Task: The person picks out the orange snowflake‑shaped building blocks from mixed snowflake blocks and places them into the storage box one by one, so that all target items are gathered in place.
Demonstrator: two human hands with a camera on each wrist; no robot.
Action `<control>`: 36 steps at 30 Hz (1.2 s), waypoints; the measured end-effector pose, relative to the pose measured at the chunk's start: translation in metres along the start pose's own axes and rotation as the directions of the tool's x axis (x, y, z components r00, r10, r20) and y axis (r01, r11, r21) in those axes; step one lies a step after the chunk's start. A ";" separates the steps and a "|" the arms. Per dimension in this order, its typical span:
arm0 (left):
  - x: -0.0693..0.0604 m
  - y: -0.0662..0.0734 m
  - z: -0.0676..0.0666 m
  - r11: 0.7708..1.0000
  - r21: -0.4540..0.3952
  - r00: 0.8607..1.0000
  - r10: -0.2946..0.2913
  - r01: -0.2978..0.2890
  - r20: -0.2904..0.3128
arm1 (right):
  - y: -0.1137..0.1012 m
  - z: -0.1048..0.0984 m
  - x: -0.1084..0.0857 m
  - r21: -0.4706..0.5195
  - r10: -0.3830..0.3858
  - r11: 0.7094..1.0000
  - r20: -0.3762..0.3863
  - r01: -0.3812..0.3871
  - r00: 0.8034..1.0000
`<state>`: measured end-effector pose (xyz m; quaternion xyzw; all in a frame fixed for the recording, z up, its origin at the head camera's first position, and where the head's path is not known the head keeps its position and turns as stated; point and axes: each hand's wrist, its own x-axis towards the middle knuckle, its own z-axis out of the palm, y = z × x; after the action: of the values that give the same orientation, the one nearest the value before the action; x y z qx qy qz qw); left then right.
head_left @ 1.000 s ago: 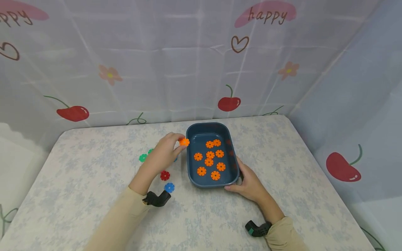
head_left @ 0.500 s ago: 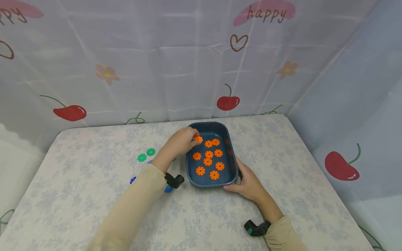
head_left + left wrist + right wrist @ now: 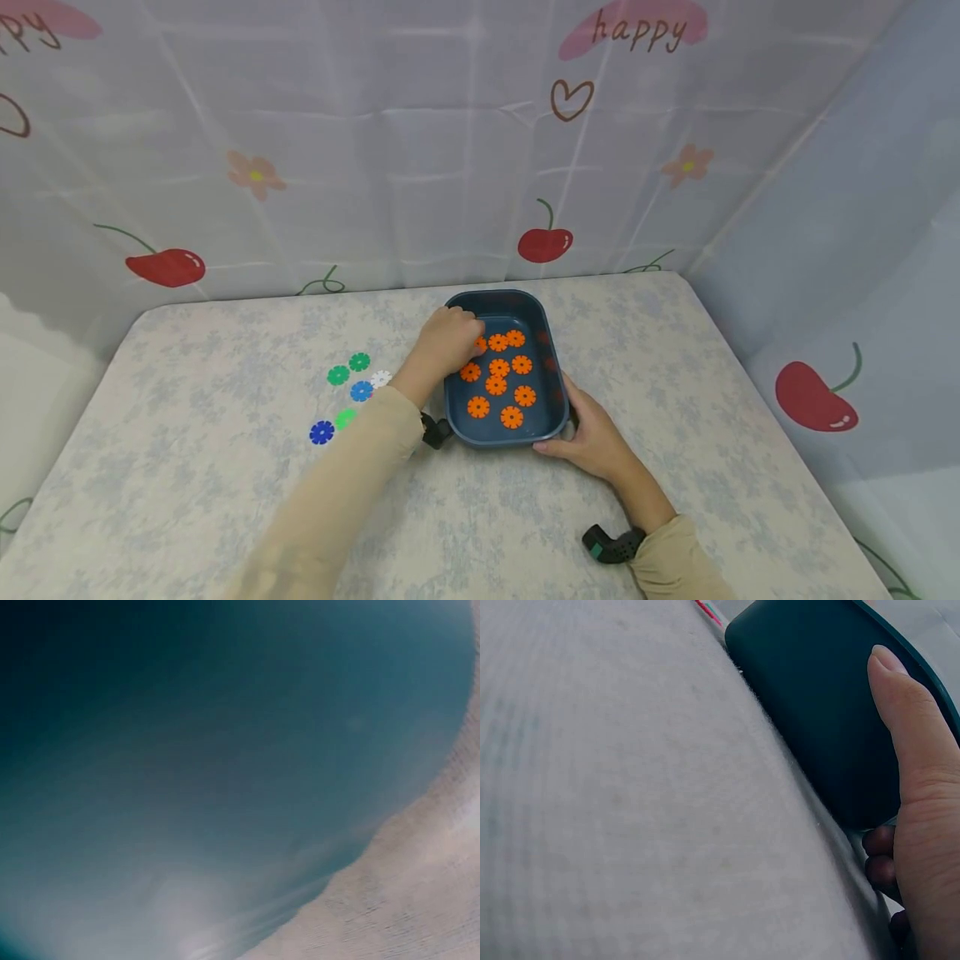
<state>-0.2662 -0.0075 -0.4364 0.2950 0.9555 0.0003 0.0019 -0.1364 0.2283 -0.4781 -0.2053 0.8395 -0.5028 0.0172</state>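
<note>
A dark blue rectangular bin (image 3: 468, 434) stands on the table with several orange notched plastic discs (image 3: 512, 417) lying on its floor. My left hand (image 3: 446, 343) reaches over the bin's left rim, fingers curled at another orange disc (image 3: 482, 343) near the left wall; the fingertips partly hide it. In the left wrist view only the blurred bin wall (image 3: 247, 765) and tablecloth show. My right hand (image 3: 592, 432) grips the bin's near right corner. In the right wrist view its thumb (image 3: 907, 705) lies along the bin's outer wall (image 3: 817, 697), with the other fingers curled low beside it.
Left of the bin lie loose discs: green ones (image 3: 360, 362), a light blue one (image 3: 362, 391), a white one (image 3: 381, 379), a light green one (image 3: 346, 418) and a dark blue one (image 3: 322, 432). My left sleeve (image 3: 345, 492) crosses the table (image 3: 187, 467). A printed curtain (image 3: 420, 192) hangs behind.
My left hand has carried an orange disc rightward over the rim and down into the bin. More loose discs show left of the forearm. My right hand keeps its grip.
</note>
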 end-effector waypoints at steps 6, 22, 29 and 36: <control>-0.001 0.002 0.004 0.996 0.081 0.999 -0.039 0.039 -0.001 | 0.001 0.000 0.003 0.000 -0.017 1.000 0.007 0.017 1.000; -0.042 -0.024 -0.024 0.951 -0.309 0.926 -0.139 0.026 -0.350 | 0.006 -0.002 0.008 0.017 -0.029 0.999 0.023 0.028 0.999; -0.091 -0.037 -0.036 0.901 -0.424 0.863 -0.286 0.094 -0.416 | 0.034 -0.004 0.004 -0.010 -0.001 1.000 0.019 0.001 1.000; -0.134 -0.046 -0.031 0.886 -0.419 0.867 -0.357 0.197 -0.347 | 0.027 -0.027 -0.003 -0.073 0.121 0.991 0.127 -0.112 0.984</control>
<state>-0.1814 -0.1211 -0.4055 0.1395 0.9491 0.2424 -0.1452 -0.1489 0.2636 -0.4886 -0.1887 0.8633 -0.4583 0.0950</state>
